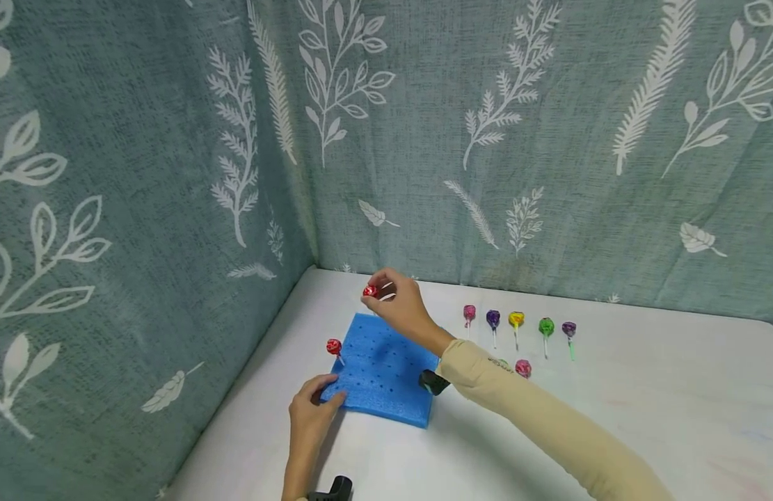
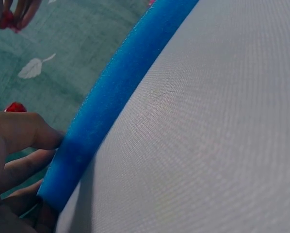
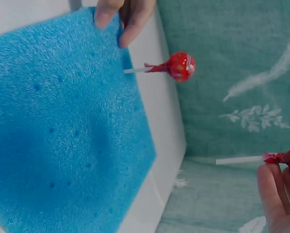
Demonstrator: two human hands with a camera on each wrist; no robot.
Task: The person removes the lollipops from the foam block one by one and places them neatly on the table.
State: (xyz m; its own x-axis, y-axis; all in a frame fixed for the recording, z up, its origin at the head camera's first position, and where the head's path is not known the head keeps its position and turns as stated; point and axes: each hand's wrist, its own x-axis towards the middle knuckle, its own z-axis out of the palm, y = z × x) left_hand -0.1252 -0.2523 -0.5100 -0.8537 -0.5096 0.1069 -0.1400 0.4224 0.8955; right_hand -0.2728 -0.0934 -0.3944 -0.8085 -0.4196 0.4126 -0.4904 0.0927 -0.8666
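Note:
A blue foam board (image 1: 386,369) with rows of small holes lies on the white table. My left hand (image 1: 311,410) grips its near left corner, thumb on the near edge and fingers along the left side. A red lollipop (image 1: 334,346) stands by its stick in the board close to that corner. Over the far edge, my right hand (image 1: 405,306) pinches another red lollipop (image 1: 370,291) by its wrapped head. In the right wrist view the held lollipop's white stick (image 3: 239,160) points toward the board, its tip free and apart from the foam.
Right of the board lie a pink (image 1: 469,312), a dark purple (image 1: 493,317), a yellow (image 1: 516,319), a green (image 1: 546,326) and another purple lollipop (image 1: 569,329). Nearer is a second pink one (image 1: 523,368); my right sleeve (image 1: 536,417) partly covers things there. Patterned curtains (image 1: 424,174) border the table.

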